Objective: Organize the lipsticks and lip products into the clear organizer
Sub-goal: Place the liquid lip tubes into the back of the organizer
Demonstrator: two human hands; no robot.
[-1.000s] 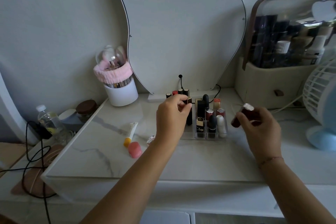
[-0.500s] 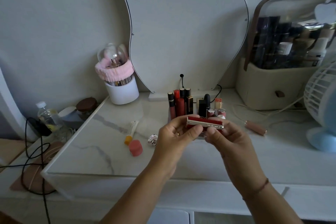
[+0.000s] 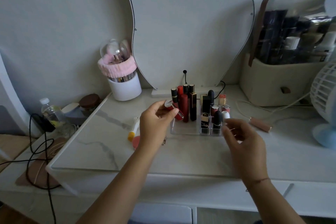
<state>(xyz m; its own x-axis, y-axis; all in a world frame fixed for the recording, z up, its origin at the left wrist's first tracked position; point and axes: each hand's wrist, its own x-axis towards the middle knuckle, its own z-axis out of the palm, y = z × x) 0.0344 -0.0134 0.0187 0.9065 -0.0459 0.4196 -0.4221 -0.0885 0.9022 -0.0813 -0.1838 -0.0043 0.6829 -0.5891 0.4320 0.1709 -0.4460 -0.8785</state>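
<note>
My left hand [image 3: 156, 121] grips a red lip product with a silver cap [image 3: 172, 108], tilted, just left of the clear organizer [image 3: 185, 129] on the marble top. Several lipsticks and lip glosses [image 3: 189, 103] stand upright in the organizer's compartments. My right hand [image 3: 241, 140] hovers in front of the organizer's right side, fingers apart and holding nothing. A rose-gold lipstick [image 3: 260, 125] lies on the table to the right. A white tube with an orange cap [image 3: 133, 128] and a pink round item [image 3: 136, 141] lie left of my left hand.
A white brush cup with a pink headband [image 3: 123, 83] stands at the back left, a wavy mirror [image 3: 187, 23] behind the organizer. A beige cosmetic case [image 3: 276, 81] and a white fan [image 3: 323, 100] sit at the right. Cables and a bottle [image 3: 49, 109] lie lower left.
Both hands held the red lip product together half a second ago. Now only my left hand has it, moved left toward the organizer, and my right hand has let go and drifted right.
</note>
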